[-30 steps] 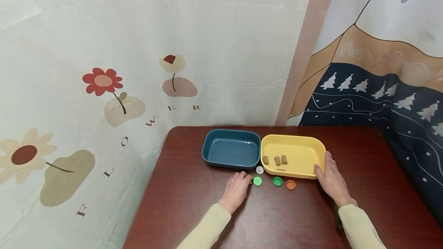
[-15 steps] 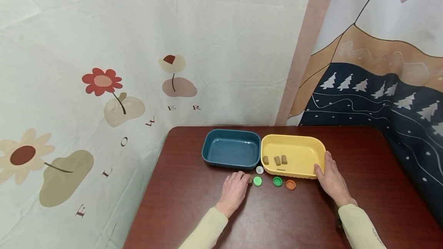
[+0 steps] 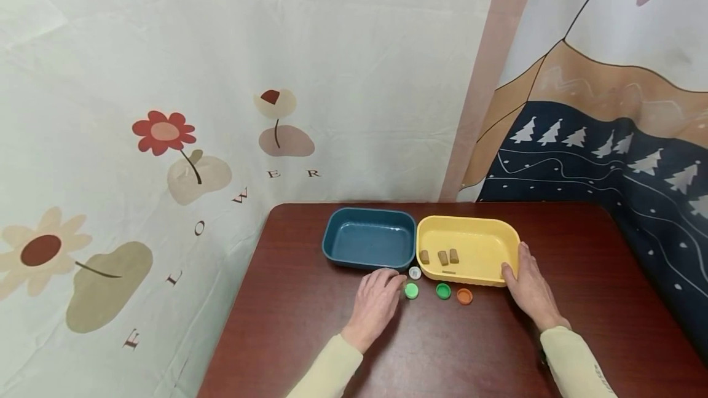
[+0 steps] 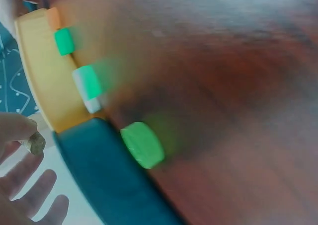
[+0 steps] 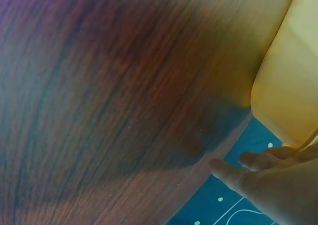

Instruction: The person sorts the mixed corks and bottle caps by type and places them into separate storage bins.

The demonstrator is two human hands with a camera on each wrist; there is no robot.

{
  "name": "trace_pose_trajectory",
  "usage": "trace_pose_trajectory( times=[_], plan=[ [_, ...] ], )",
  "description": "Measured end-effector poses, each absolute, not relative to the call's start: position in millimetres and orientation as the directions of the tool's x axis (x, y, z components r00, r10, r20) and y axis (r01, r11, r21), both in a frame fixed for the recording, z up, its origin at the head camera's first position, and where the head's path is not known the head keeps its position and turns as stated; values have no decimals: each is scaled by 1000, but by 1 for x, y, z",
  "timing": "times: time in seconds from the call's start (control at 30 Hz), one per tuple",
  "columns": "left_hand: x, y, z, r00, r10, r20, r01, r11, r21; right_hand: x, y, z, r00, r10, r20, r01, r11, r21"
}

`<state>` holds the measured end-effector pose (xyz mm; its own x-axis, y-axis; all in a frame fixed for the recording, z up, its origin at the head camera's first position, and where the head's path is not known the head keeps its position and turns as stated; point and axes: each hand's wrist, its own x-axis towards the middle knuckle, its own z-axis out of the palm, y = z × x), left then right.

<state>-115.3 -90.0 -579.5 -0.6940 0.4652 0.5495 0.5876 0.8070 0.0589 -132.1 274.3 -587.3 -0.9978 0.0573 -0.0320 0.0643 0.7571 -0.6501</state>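
Observation:
My left hand (image 3: 376, 303) pinches a small tan cork (image 4: 35, 143) between thumb and forefinger, its other fingers loosely spread in the left wrist view. It is in front of the blue tray (image 3: 369, 264), beside a light green bottle cap (image 3: 411, 290). In the left wrist view another light green cap (image 4: 142, 145) lies by the blue tray; in the head view the hand hides that spot. My right hand (image 3: 532, 290) rests against the near right corner of the yellow tray (image 3: 492, 244), thumb at its rim and fingers fairly straight along its side.
Inside the yellow tray lie several corks (image 3: 443, 258) and a thin flat strip (image 3: 448, 272). A white cap (image 3: 415, 273), a darker green cap (image 3: 443, 290) and an orange cap (image 3: 464, 296) lie in front of the trays on the brown table (image 3: 442, 355).
My left hand has shifted slightly toward the blue tray, and the cork between its fingers has moved with it. The right hand stays at the yellow tray.

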Motion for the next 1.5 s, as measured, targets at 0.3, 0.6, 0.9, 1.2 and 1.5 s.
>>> trace_pose_trajectory(
  times=[0.3,0.6,0.9,1.2,1.5],
  plan=[
    [-123,-67,-558,-691,474,546,606,792,80,-131,274,-588,-998,56,-26,60,758,-650],
    [-145,-37,-547,-686,491,537,603,796,42,-132,276,-589,-998,54,-35,64,753,-655],
    [-164,-5,-543,-720,528,450,595,804,8,-133,276,-590,-998,56,-35,66,752,-656],
    [-177,30,-541,-726,607,323,637,771,-18,-133,276,-589,-997,63,-54,83,754,-652],
    [-190,52,-541,-740,639,209,650,759,-20,-134,275,-588,-996,70,-60,93,756,-648]
  ],
)
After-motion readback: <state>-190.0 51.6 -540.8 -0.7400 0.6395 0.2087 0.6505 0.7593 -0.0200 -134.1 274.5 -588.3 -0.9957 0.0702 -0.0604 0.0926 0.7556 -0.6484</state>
